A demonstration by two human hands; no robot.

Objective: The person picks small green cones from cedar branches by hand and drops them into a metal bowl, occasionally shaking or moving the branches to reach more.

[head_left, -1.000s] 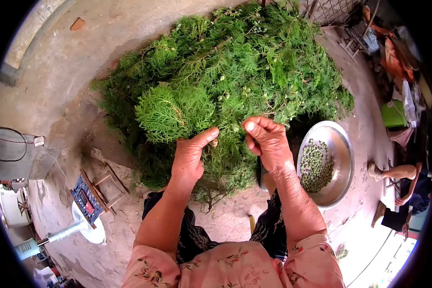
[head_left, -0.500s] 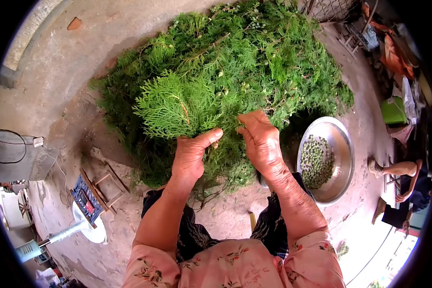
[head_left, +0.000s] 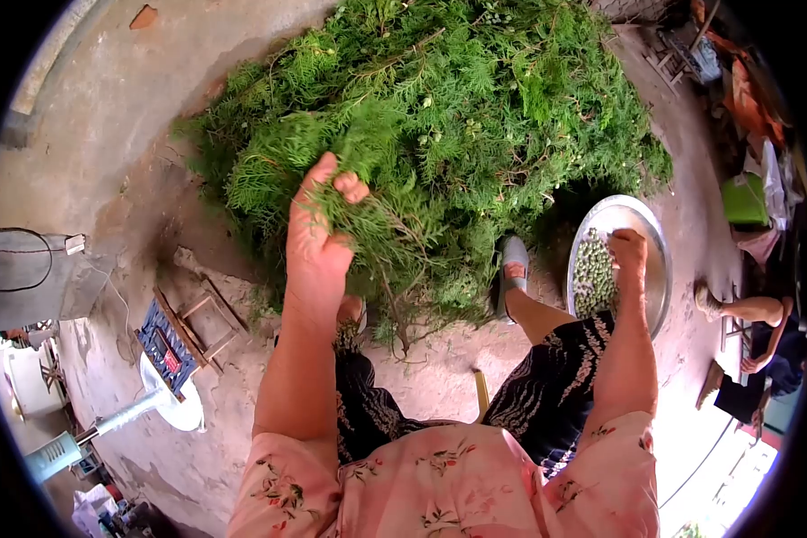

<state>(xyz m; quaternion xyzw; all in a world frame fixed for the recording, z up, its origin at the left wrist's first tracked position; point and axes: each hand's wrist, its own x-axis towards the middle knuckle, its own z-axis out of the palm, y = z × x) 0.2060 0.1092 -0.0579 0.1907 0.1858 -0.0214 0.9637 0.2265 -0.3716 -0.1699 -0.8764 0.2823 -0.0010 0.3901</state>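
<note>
- Left hand (head_left: 318,238) clenches a thuja sprig (head_left: 376,224) at the pile's (head_left: 475,99) seven o'clock.
- Right hand (head_left: 629,251) over the metal bowl (head_left: 620,208), three o'clock; cannot tell what its fingers hold.
- Keep low over the green cones (head_left: 591,269) so none bounce out.

I can read no text, number or brand anywhere in my view. The only candidate is a red patch on the blue box (head_left: 164,351) at the lower left of the frame, and its marks are too small and blurred for me to make out.
</note>
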